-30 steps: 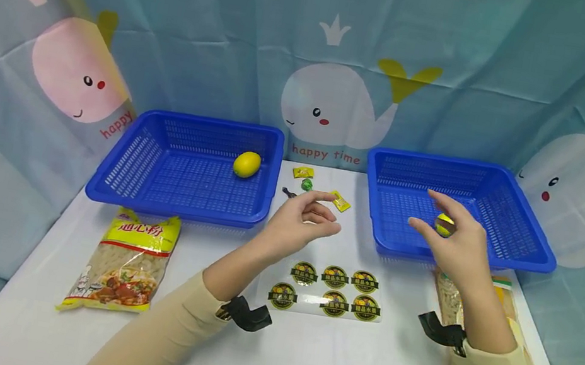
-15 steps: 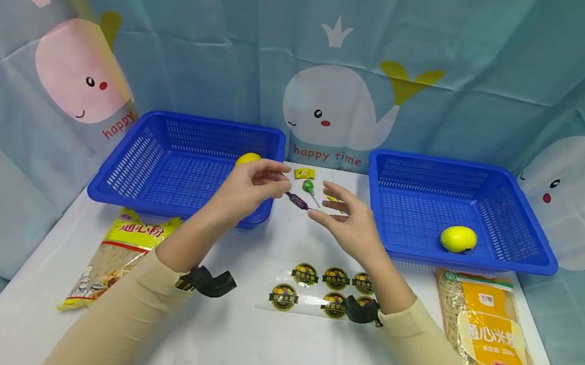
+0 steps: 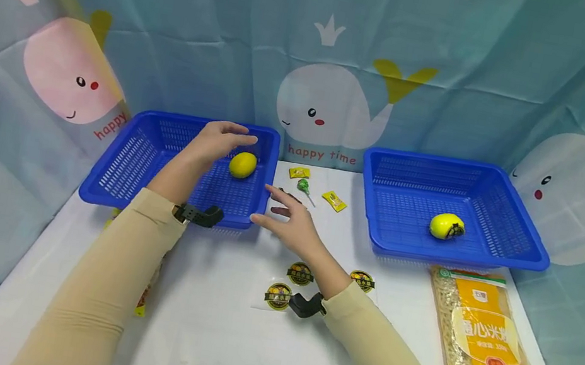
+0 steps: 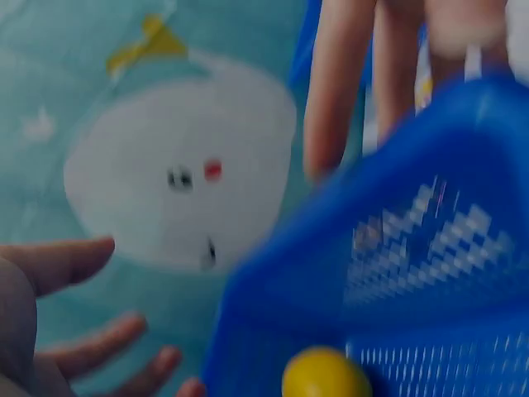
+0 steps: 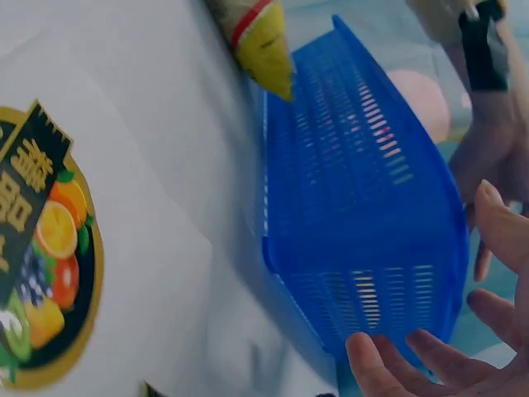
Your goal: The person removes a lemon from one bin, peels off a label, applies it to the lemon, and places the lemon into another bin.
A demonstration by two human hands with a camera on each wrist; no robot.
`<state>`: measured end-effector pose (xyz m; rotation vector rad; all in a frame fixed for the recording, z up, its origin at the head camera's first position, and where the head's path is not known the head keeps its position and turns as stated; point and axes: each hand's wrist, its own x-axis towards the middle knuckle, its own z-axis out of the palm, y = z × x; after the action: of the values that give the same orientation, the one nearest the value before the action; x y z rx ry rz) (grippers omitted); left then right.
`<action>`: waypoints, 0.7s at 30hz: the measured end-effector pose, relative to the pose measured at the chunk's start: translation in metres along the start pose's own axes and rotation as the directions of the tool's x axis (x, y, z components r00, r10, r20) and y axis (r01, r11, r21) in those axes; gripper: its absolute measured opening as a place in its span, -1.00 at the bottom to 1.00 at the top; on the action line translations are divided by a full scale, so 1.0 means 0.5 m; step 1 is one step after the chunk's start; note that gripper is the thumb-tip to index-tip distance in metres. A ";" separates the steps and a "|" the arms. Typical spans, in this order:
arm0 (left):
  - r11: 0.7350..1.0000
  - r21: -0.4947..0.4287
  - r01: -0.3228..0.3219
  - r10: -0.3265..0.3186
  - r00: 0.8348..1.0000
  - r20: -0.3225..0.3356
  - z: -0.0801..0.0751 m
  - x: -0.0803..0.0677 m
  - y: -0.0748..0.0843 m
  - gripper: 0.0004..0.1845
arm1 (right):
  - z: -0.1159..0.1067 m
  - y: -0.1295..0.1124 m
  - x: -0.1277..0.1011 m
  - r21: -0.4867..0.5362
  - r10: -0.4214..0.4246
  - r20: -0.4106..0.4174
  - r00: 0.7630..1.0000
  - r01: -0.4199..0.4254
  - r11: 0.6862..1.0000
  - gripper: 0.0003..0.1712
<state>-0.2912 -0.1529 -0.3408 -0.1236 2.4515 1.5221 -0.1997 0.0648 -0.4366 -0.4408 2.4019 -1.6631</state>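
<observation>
My left hand point(image 3: 217, 141) is over the left blue basket point(image 3: 125, 165), fingers spread and nothing in them. Just below its fingertips a yellow lemon point(image 3: 243, 165) lies on the basket floor; its top also shows in the left wrist view, as a lemon point(image 4: 326, 376) at the bottom edge. Beside that basket's right wall is my right hand point(image 3: 291, 224), thumb and fingers apart and holding nothing. Its fingertips overlap the basket wall point(image 5: 372, 302) in the right wrist view. A second lemon point(image 3: 443, 225), bearing a dark sticker, lies in the right blue basket point(image 3: 397, 209).
Between the baskets lie yellow-wrapped candies point(image 3: 334, 200) and a green lollipop point(image 3: 303, 185); a dark-wrapped piece is mostly behind my right fingers. My right forearm partly covers a sheet of round fruit stickers point(image 3: 300, 274). A pasta bag point(image 3: 483, 334) lies front right; another is mostly hidden under my left arm.
My left hand has moved left from the candies to over the left basket. My right hand has swept left from the right basket. The right lemon has turned, showing its sticker.
</observation>
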 end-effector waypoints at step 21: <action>0.991 -0.006 0.133 -0.132 0.987 0.095 -0.014 0.136 -0.121 -0.20 | 0.022 0.013 -0.003 0.024 0.016 0.029 0.999 -0.017 1.000 -0.21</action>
<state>-0.3456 -0.1821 -0.4081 -0.2079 2.3114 1.4533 -0.1959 0.0575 -0.4467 -0.4367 2.3559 -1.6657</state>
